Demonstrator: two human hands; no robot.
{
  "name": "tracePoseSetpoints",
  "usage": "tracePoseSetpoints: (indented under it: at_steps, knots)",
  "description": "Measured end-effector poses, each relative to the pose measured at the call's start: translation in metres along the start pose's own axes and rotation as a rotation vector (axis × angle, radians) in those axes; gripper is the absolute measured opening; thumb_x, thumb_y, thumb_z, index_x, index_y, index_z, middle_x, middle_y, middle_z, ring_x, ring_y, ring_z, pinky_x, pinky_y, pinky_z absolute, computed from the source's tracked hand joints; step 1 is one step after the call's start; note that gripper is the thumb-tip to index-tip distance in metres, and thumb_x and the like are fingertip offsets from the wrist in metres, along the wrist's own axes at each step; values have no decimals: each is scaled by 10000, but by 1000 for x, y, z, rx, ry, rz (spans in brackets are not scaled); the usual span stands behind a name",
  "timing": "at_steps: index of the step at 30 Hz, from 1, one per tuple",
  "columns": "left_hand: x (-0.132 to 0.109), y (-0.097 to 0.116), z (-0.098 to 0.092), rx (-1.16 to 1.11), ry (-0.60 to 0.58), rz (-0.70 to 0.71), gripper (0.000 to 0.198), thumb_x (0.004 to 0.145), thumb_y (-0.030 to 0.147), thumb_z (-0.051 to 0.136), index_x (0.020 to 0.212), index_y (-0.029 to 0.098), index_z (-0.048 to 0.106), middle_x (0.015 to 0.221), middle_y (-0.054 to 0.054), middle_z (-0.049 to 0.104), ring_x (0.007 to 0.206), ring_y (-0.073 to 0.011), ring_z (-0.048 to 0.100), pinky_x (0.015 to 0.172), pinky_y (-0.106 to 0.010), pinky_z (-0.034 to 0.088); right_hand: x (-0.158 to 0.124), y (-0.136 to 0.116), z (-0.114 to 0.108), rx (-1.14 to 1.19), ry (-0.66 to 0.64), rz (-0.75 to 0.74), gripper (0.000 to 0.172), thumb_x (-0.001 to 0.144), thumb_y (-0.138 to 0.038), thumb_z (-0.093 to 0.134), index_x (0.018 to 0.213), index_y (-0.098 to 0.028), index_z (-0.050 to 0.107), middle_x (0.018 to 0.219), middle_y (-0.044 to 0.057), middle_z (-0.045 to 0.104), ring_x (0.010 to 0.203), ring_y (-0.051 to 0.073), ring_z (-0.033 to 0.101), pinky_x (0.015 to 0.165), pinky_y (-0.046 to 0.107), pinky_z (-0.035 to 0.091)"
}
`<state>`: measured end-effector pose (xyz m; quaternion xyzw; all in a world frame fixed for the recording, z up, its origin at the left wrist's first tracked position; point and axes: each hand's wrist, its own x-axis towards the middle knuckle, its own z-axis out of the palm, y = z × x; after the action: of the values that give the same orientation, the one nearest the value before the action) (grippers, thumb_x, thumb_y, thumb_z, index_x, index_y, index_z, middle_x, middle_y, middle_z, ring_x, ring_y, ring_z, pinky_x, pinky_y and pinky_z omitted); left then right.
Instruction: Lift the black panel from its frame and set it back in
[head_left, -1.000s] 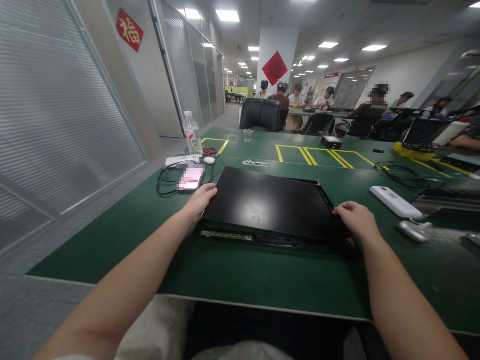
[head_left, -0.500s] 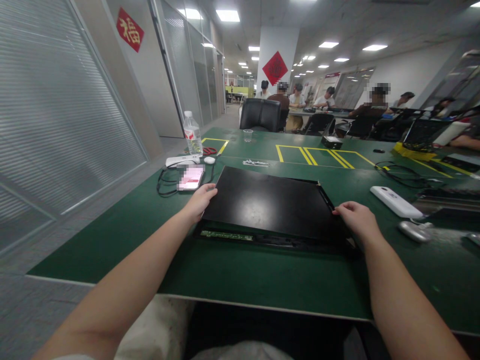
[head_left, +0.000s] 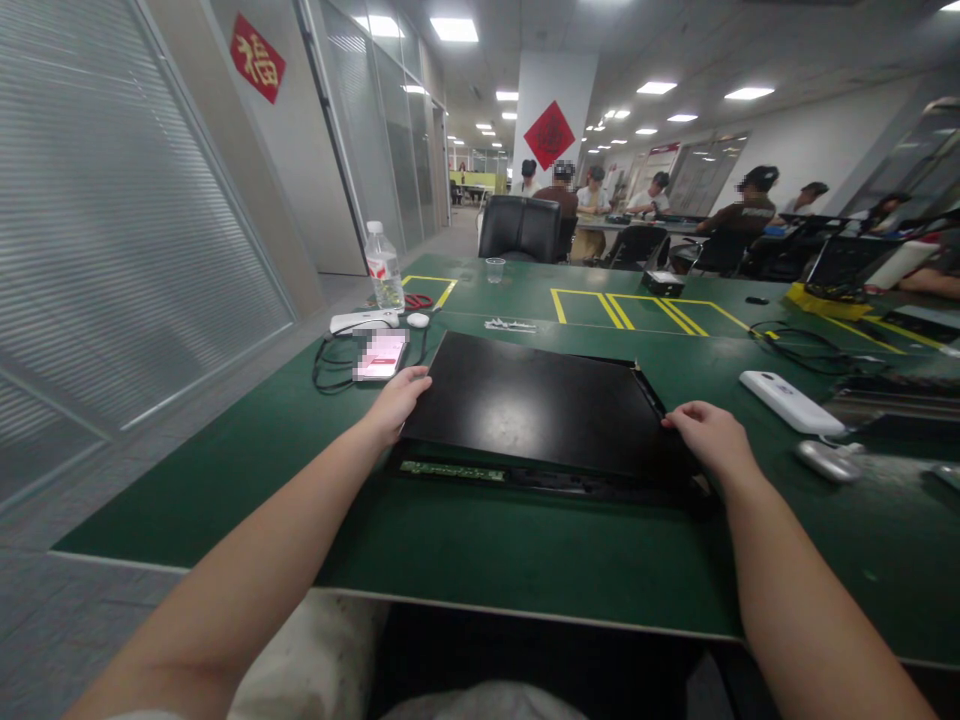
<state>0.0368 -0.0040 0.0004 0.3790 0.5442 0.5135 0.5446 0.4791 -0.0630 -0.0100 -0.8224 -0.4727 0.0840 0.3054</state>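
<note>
A flat black screen panel [head_left: 525,405], shiny in its middle, rests a little askew over a black frame [head_left: 577,486]. A strip of green circuit board [head_left: 453,470] shows along the frame's near side. My left hand [head_left: 401,400] is closed on the panel's left edge, thumb on top. At the right edge my right hand [head_left: 705,435] pinches with thumb and forefinger, where panel and frame run close together. Its fingertips partly hide what they grip.
Left, on the green table [head_left: 247,490], are a phone [head_left: 381,355], a cable, a water bottle [head_left: 385,268] and red-handled scissors [head_left: 418,301]. A plastic cup [head_left: 495,270] stands farther back. To the right lie a white power bank [head_left: 791,402] and a silver mouse-like object [head_left: 829,460]. Several people sit behind.
</note>
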Motion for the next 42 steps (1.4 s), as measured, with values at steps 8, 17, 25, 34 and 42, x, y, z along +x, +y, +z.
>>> tracePoseSetpoints:
  at_steps: [8,17,25,34,42]
  knots:
    - [-1,1,1,-7,-21,-13,282,879,129,655,1157,175,643,773,-25,739,556,-149,654,548,-238,511,1,2,0,-32,-1,0,166,724,-375,621,702,-235,707,748,61,708,718,229,621,623,323,416]
    - [-1,0,1,2,-37,-24,339,879,150,682,1214,176,643,832,-48,764,595,-160,684,577,-246,532,4,6,3,-92,32,-36,154,737,-363,619,694,-237,696,739,65,708,700,224,624,620,317,420]
    - [-2,2,4,-10,-12,-31,300,897,103,628,1190,164,654,806,-49,763,551,-145,661,568,-241,535,0,2,4,-113,-1,-29,166,765,-355,614,787,-237,729,846,71,742,762,236,643,655,328,435]
    - [0,1,2,-9,-15,-30,304,871,132,686,1171,170,658,788,-38,754,546,-145,659,558,-239,531,-6,-5,7,-84,-51,-40,184,764,-328,618,848,-240,757,916,69,761,830,234,672,710,322,462]
    - [1,0,1,-2,-26,-22,298,869,138,687,1164,165,662,811,-39,754,578,-148,668,596,-246,534,0,-3,2,-15,-45,22,169,742,-357,627,749,-232,740,831,69,745,804,240,658,722,335,459]
